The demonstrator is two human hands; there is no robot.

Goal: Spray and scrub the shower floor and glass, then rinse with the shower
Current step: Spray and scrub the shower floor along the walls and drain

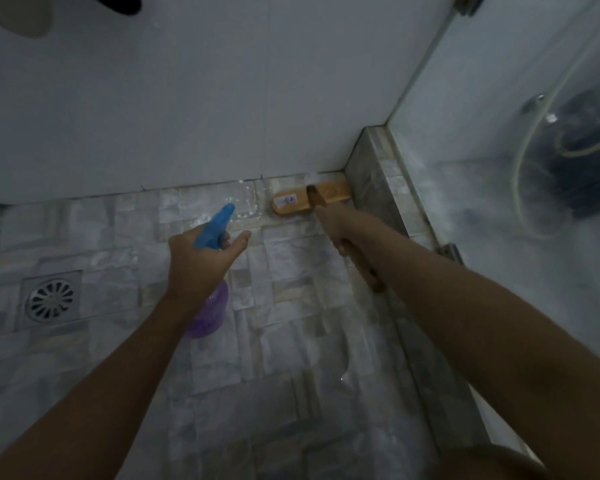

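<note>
Head cam looking down: the left hand point(201, 261) grips the spray bottle point(215, 223) by its neck, blue nozzle aimed at the far edge of the tiled shower floor point(291, 323). Right hand point(340, 226) is wrapped round the handle of the wooden brush point(291, 202), whose head sits in the corner against the curb point(371, 188), with white foam just beside it. Glass point(499, 133) stands on that curb at right, drain point(51, 299) off to the left.

One spray bottle point(211, 268), one wooden scrub brush point(310, 201), one floor drain point(51, 300), two hands.
</note>
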